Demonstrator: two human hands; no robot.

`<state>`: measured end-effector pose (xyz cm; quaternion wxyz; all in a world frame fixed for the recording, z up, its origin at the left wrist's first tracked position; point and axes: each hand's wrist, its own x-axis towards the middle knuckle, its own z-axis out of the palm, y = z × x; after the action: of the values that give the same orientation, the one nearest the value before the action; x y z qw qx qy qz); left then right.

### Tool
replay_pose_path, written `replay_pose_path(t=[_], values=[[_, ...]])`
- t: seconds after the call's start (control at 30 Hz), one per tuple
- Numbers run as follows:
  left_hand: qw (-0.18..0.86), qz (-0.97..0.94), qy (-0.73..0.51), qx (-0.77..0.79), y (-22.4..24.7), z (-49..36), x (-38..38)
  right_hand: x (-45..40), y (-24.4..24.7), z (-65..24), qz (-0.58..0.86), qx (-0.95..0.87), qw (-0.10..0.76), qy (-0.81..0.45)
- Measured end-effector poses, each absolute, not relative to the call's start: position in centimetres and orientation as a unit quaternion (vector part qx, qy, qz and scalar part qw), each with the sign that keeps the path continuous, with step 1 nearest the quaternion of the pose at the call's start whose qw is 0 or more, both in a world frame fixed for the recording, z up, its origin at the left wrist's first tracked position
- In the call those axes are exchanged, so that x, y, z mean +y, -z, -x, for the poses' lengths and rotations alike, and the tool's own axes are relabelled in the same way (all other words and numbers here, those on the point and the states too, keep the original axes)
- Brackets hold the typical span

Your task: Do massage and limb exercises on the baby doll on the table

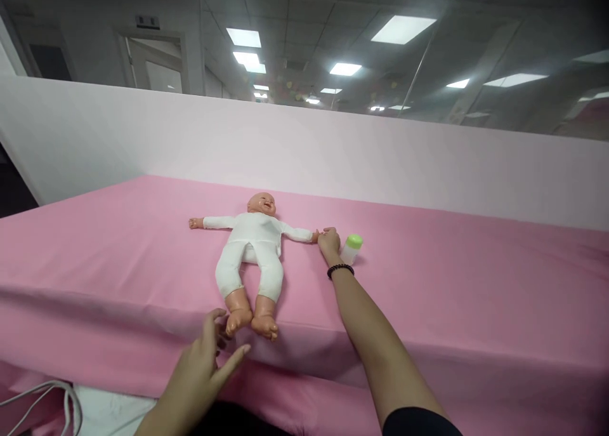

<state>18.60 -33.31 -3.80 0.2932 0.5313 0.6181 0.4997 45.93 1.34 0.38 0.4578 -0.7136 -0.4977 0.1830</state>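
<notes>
On the pink sheet, left hand: spread open, fingers just beside the doll's feet, holding nothing.
Baby doll: on its back at the sheet's middle, white clothes, arms wide.
Right hand: fingers together, touching the doll's hand; pinching or not, cannot tell.
Small bottle: upright, green cap, just beside right hand.

A long pink-clothed table stands before a pale pink partition wall, with thin white cables looping below its near edge at left
</notes>
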Motion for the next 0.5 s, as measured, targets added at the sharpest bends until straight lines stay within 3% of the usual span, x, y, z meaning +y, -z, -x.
replay_pose_path(t=[0.17, 0.33, 0.5], values=[[0.348, -0.430, -0.630, 0.545, 3.9, -20.4, -32.0, 1.3, -0.5, -46.1, 0.711, -0.499, 0.460, -0.187], [0.556, -0.276, -0.629, 0.468, 3.2, -19.6, -32.1, 1.5, -0.3, -46.2, 0.712, -0.501, 0.453, -0.192], [0.520, -0.218, -0.688, 0.458, 4.0, -18.9, -32.4, 1.8, -0.3, -45.5, 0.735, -0.469, 0.452, -0.189]])
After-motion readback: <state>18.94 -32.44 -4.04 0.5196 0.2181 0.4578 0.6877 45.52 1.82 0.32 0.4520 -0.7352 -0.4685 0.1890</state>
